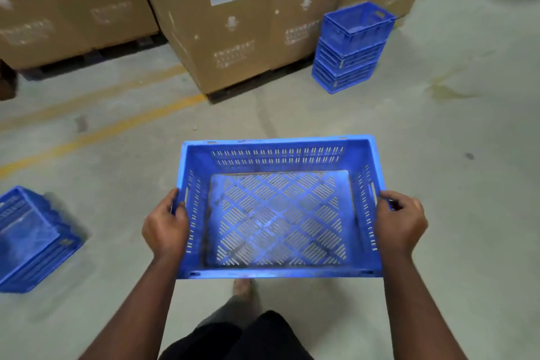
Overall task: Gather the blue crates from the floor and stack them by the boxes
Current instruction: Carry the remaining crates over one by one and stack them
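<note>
I carry an empty blue crate with a slotted floor, level in front of me above the concrete. My left hand grips its left wall at the handle slot, and my right hand grips the right wall the same way. Ahead at the upper right, a stack of three blue crates stands on the floor against tall cardboard boxes. Another blue crate lies on the floor at the left edge, partly cut off.
More cardboard boxes on pallets line the back left. Yellow floor lines run diagonally across the concrete. My foot shows below the carried crate. A stain marks the floor at the right.
</note>
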Demonstrator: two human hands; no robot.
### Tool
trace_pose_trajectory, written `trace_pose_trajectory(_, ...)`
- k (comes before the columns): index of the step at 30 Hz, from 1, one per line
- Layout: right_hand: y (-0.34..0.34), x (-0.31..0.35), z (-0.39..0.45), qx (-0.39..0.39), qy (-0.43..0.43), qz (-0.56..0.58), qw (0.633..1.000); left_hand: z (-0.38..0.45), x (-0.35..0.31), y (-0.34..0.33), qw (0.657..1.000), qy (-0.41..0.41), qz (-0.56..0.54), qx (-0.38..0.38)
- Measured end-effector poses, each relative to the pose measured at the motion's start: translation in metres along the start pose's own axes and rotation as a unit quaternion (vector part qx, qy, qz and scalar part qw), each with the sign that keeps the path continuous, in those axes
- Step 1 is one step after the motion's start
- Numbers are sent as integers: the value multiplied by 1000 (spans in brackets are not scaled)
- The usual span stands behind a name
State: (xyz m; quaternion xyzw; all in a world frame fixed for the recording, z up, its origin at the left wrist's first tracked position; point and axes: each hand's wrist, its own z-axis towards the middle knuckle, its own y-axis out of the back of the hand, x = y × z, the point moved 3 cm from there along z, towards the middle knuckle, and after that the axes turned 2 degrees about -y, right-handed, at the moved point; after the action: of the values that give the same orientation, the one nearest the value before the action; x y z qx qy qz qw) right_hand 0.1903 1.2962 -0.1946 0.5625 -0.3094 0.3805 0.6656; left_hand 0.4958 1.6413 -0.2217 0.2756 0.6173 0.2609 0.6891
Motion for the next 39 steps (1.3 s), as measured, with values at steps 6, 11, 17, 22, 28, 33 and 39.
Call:
trace_pose_trajectory(6,-58,-7,124,-24,1,9,1000,71,-85,-114,999,-28,-42,19)
trace_pose_trajectory(11,-109,-3,244,20,-59,-43,997,140,-178,-209,997,-58,-47,35)
trace_pose_trajectory(17,-137,-9,372,-82,-18,-78,993,196,-300,-319,992,-94,-39,69)
trace_pose_trajectory(22,-168,-41,500,-144,-7,-71,987,226,-402,-426,985,-152,-36,72)
trace_pose_trajectory(28,-199,-60,686,-113,6,-34,993,248,-528,-549,985,-161,-42,34)
trace_pose_trajectory(33,-217,-42,850,-64,35,-36,997,262,-629,-627,991,-121,-50,3)
trace_pose_trajectory(39,-283,-25,1025,-27,80,-31,996,309,-715,-729,994,-88,-61,-14)
